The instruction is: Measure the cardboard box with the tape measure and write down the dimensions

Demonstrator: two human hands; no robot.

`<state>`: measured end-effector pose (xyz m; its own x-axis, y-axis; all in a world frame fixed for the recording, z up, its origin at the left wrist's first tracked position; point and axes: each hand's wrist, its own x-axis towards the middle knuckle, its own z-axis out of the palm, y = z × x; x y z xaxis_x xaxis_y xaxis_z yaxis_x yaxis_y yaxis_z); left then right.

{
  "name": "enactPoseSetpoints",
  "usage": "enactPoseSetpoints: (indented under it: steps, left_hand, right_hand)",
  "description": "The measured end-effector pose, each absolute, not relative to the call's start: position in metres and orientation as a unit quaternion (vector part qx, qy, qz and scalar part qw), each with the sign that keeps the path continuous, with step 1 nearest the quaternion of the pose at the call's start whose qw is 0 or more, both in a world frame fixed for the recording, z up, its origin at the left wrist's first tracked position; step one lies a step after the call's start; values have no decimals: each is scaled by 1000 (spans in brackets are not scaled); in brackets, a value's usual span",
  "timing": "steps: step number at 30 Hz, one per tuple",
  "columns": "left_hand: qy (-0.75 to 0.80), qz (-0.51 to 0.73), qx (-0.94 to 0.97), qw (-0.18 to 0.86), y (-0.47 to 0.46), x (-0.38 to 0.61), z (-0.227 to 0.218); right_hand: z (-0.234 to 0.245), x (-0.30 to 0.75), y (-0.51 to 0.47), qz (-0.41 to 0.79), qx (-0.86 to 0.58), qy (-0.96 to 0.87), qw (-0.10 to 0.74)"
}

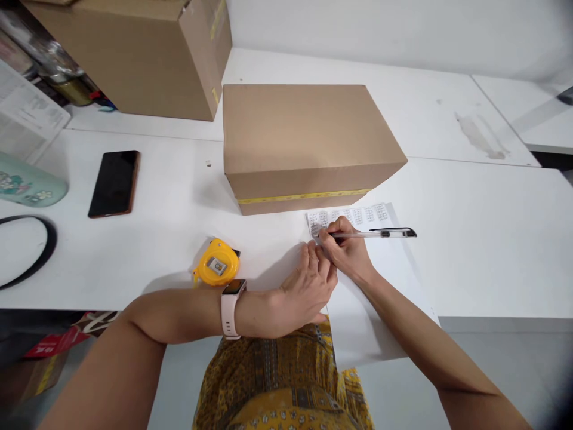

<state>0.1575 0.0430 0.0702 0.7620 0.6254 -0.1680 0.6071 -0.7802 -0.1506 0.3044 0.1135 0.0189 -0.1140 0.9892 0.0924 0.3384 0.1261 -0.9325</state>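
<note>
My right hand (349,248) grips a pen (385,233) with a clear barrel and black cap end. Its tip is at a small printed slip (349,216) with rows of writing on it. Beneath lies a larger white sheet of paper (385,310) that hangs over the table's front edge. My left hand (308,286) rests palm down at the sheet's left edge, fingers stretched out and holding nothing. Just behind both hands stands a closed cardboard box (308,131) with yellow tape along its side. Left of my left hand lies a yellow tape measure (218,263).
A black phone (114,182) lies on the white table (487,239), with a green bottle (31,182) and a dark ring-shaped band (51,239) farther left. Behind stands a larger cardboard box (134,60). Assorted items (67,83) fill the back left corner.
</note>
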Motion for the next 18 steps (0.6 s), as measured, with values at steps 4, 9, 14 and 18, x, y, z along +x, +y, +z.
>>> enactPoseSetpoints:
  steps: [4, 9, 14, 18]
  left_hand:
    - [-331, 98, -938, 40, 43, 159, 67]
    - [-334, 92, -936, 56, 42, 160, 64]
    - [-336, 87, -936, 64, 42, 159, 62]
    - [-331, 98, -936, 62, 42, 159, 66]
  right_hand:
    - [16, 305, 113, 394, -527, -638, 400]
    - [16, 305, 114, 381, -528, -646, 399]
    - [17, 305, 115, 377, -513, -654, 409]
    - [15, 306, 114, 377, -520, -648, 410]
